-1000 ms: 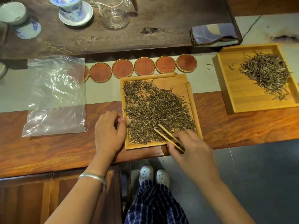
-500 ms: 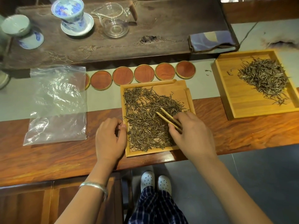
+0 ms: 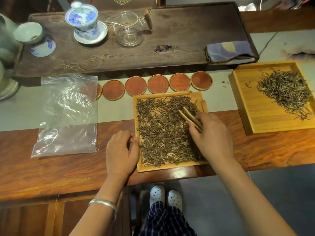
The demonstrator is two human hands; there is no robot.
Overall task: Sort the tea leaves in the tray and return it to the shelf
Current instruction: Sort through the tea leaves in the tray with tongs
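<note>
— While pinching wooden tongs (image 3: pixel 190 119) in the right hand (image 3: pixel 213 138), poking the tips into tea leaves (image 3: pixel 163 132) at mid frame.
— And the left hand (image 3: pixel 121 151)?
— Curled loosely beside the tray (image 3: pixel 170 168), fingertips touching its left rim, holding nothing.
— Around the tray?
— Lying on the wooden table (image 3: pixel 51 169). Just above, a row of round coasters (image 3: pixel 157 83). Off to the left, a clear plastic bag (image 3: pixel 68 114). At the right edge, a second tray (image 3: pixel 265 123) with a smaller leaf pile (image 3: pixel 284 92).
</note>
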